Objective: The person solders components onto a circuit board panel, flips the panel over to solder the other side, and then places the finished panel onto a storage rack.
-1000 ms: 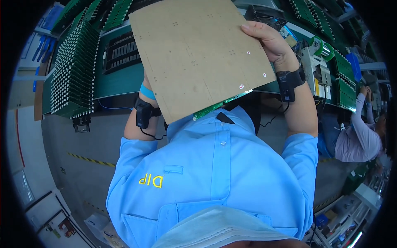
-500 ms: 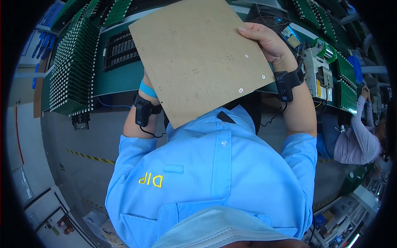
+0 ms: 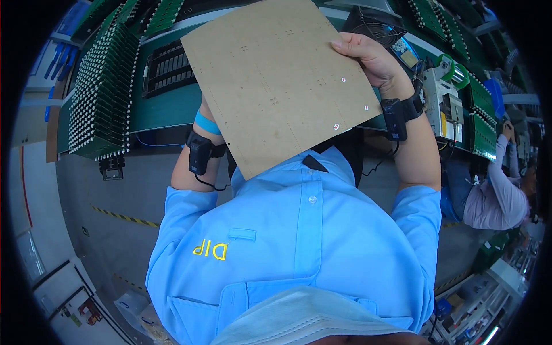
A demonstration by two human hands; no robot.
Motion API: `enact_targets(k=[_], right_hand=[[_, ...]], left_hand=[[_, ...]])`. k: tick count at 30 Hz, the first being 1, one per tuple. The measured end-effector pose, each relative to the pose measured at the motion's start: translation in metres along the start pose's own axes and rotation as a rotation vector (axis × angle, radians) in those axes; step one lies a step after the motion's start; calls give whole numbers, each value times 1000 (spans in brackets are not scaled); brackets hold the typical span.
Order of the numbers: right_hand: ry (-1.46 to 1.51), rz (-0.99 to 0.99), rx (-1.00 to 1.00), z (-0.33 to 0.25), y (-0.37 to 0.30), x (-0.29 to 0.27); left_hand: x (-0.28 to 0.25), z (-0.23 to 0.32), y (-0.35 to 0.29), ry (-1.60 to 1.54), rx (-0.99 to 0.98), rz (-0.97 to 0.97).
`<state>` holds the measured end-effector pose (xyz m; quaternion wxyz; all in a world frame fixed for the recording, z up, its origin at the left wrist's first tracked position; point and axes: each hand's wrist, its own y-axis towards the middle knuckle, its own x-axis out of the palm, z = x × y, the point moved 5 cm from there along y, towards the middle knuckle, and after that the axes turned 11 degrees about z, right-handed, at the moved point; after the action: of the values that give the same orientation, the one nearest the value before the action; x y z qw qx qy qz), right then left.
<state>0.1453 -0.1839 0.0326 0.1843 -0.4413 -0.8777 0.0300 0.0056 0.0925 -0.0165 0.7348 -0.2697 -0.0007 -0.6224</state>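
A large tan flat board (image 3: 282,86) with rows of tiny holes and a few small white-ringed marks is held up tilted in front of me, its lower corner close to my shirt. My right hand (image 3: 368,54) grips its right edge, thumb on the face I see and fingers behind. My left forearm, with a blue wristband (image 3: 207,122), reaches up behind the board's left side. That hand is hidden by the board, so its fingers cannot be seen.
On the green bench (image 3: 158,112), a stack of green circuit boards (image 3: 100,98) with white studs stands left, beside a black slotted tray (image 3: 167,69). A black fan (image 3: 374,26) lies behind my right hand. Right of it is a small machine (image 3: 443,103). Another person (image 3: 497,192) sits far right.
The board has shifted very slightly, its left edge a touch to the right. My right hand keeps the same grip.
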Motion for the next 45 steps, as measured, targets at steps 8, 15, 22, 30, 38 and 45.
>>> enact_targets(k=[8,15,22,30,38,45], right_hand=[[-176,58,-3,0,0,-6],[-800,448,-58,-45,-29,-6],[-1082,224,-525,-85,-49,84],[-1166,124,-449,-90,-26,139],[-937,239,-821,-120,-69,154],[-589,378,-933,-39,-52,123]], left_hand=[[11,10,3,335,222,-3],[-8,3,1,-623,-263,-465],[51,49,9,-123,12,-434],[103,97,-30,490,294,-494],[99,160,-58,999,613,-450],[130,162,-36,1273,869,-637]])
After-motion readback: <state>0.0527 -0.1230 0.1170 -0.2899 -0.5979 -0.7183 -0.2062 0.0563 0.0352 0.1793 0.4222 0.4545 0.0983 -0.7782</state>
